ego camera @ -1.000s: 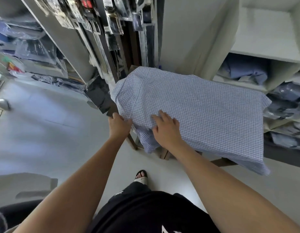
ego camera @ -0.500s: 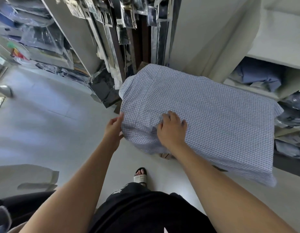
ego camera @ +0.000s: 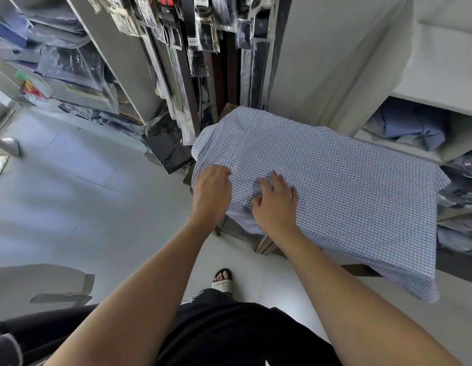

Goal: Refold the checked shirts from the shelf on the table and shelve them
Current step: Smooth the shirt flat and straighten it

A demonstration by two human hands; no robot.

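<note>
Lying spread over the small wooden table (ego camera: 265,245), the checked shirt (ego camera: 348,196) covers nearly all of the top, and its near right corner droops off the edge toward the floor. The left hand (ego camera: 212,191) rests on the shirt's left end, close to the collar, with its fingers bent down onto the cloth; whether they pinch it cannot be told. The right hand (ego camera: 275,204) lies just beside it, palm down, its fingers spread and pressing on a rumpled fold. Crowding the table on the right is a white shelf unit (ego camera: 440,101) holding a folded blue garment (ego camera: 411,128) and, lower down, bagged shirts (ego camera: 462,186) close to the shirt's far edge. Behind the table hang packaged accessories (ego camera: 203,35) in clear sleeves, and a dark bagged item (ego camera: 168,149) leans at the table's left corner. More bagged clothing (ego camera: 65,64) fills the shelves on the left. A sandalled foot (ego camera: 223,280) stands on the pale floor (ego camera: 84,207) between the arms.
</note>
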